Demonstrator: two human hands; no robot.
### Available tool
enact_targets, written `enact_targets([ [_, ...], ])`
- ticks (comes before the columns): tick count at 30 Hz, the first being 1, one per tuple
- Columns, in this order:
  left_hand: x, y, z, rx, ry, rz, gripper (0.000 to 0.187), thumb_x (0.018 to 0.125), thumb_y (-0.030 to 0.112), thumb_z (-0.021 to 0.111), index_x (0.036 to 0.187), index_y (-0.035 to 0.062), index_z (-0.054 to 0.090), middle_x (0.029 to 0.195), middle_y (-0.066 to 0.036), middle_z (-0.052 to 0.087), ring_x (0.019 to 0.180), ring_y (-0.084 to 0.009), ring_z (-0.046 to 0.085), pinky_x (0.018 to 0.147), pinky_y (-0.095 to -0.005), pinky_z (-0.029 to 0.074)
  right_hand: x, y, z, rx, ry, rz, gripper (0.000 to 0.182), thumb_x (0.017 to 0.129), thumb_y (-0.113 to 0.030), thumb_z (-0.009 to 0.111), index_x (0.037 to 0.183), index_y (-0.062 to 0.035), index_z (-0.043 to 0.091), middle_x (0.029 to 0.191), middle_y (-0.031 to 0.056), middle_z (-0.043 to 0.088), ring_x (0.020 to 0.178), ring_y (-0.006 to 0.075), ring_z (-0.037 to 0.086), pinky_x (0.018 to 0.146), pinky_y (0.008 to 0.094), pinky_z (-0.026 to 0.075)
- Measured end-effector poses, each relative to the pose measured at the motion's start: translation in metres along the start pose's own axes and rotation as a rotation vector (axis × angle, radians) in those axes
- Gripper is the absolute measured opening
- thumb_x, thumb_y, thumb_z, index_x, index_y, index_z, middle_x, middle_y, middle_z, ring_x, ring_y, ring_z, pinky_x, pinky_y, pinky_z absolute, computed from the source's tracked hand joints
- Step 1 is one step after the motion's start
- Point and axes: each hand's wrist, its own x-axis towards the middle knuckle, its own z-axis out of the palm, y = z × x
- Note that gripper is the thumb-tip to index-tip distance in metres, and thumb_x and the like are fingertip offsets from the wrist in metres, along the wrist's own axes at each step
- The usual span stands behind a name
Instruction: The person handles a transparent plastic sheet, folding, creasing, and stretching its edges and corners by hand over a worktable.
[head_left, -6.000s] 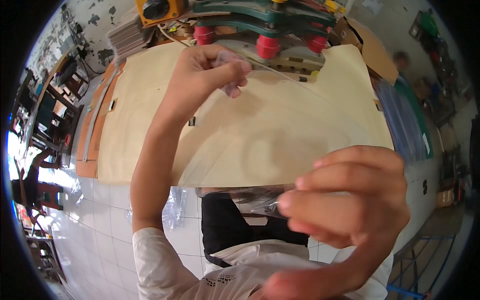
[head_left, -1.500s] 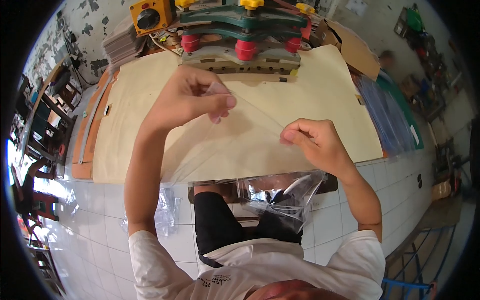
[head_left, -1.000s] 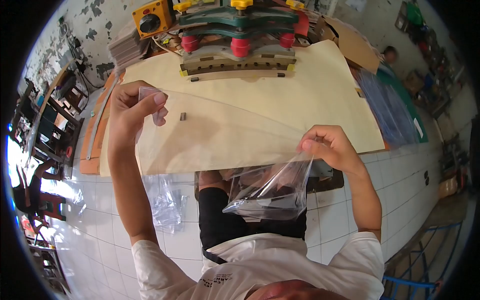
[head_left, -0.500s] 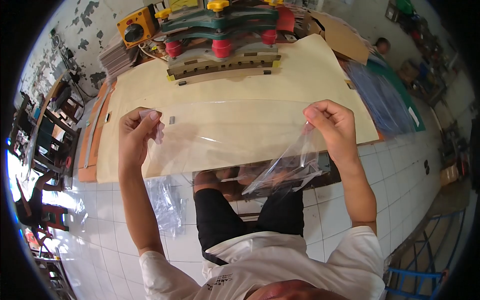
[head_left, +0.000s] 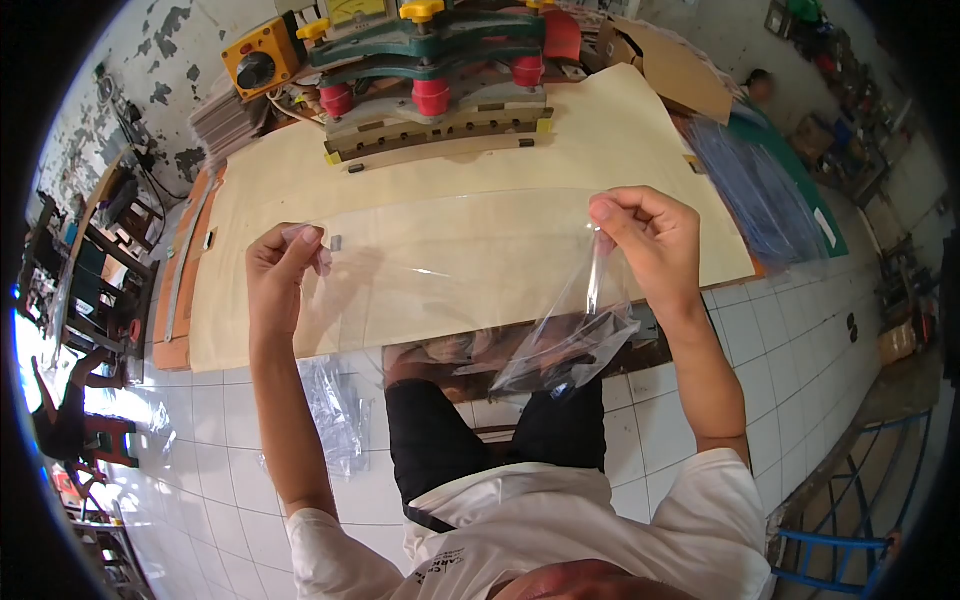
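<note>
A clear plastic sheet [head_left: 440,270] is stretched between my two hands over the front part of the table's cream cover [head_left: 270,180]. My left hand [head_left: 280,270] pinches its left upper corner, where the film is bunched. At the right upper corner, my right hand [head_left: 650,240] is closed on the film. The sheet's right side hangs in folds down past the table's front edge, over my lap. Beyond the sheet stands a green machine with red cylinders and yellow knobs [head_left: 430,90].
A yellow control box [head_left: 262,62] is at the back left, near stacked sheets [head_left: 225,125]. Clear bluish sheets [head_left: 760,195] lie at the right, beside a cardboard box [head_left: 670,75]. More plastic [head_left: 335,415] is on the floor. A person [head_left: 62,410] is at the far left.
Both hands remain closed on the sheet. My right hand has moved slightly left and up, my left hand slightly right, and the sheet's hanging folds have shifted.
</note>
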Motion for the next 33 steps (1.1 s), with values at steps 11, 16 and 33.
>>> enact_targets([
  [11, 0.005, -0.027, -0.006, -0.047, 0.039, 0.054, 0.016, 0.087, 0.014, 0.065, 0.088, -0.002, 0.064, 0.078, -0.001, 0.06, 0.069, -0.0069, 0.051, 0.062, -0.0218, 0.04, 0.005, 0.006, 0.005, -0.011, 0.017, 0.052, 0.02, 0.087, -0.013, 0.067, 0.095, 0.0051, 0.065, 0.076, 0.0041, 0.064, 0.067, 0.0066, 0.058, 0.059, 0.0202, 0.048],
  [16, 0.002, -0.027, -0.006, -0.038, 0.054, 0.051, 0.016, 0.087, 0.013, 0.064, 0.089, -0.0028, 0.064, 0.08, -0.003, 0.06, 0.071, -0.0083, 0.052, 0.063, -0.0224, 0.04, 0.008, 0.003, 0.011, 0.016, -0.007, 0.059, 0.022, 0.09, -0.016, 0.062, 0.098, 0.0045, 0.065, 0.078, 0.0055, 0.064, 0.071, 0.0081, 0.059, 0.061, 0.0215, 0.048],
  [33, -0.014, 0.007, 0.022, -0.111, -0.002, 0.04, 0.023, 0.09, 0.016, 0.059, 0.091, -0.0062, 0.061, 0.077, -0.01, 0.062, 0.064, -0.0161, 0.06, 0.061, -0.0292, 0.05, 0.008, 0.016, -0.012, 0.23, 0.212, 0.172, 0.02, 0.086, -0.013, 0.063, 0.095, 0.0046, 0.068, 0.078, 0.0068, 0.065, 0.07, 0.0105, 0.059, 0.062, 0.0215, 0.044],
])
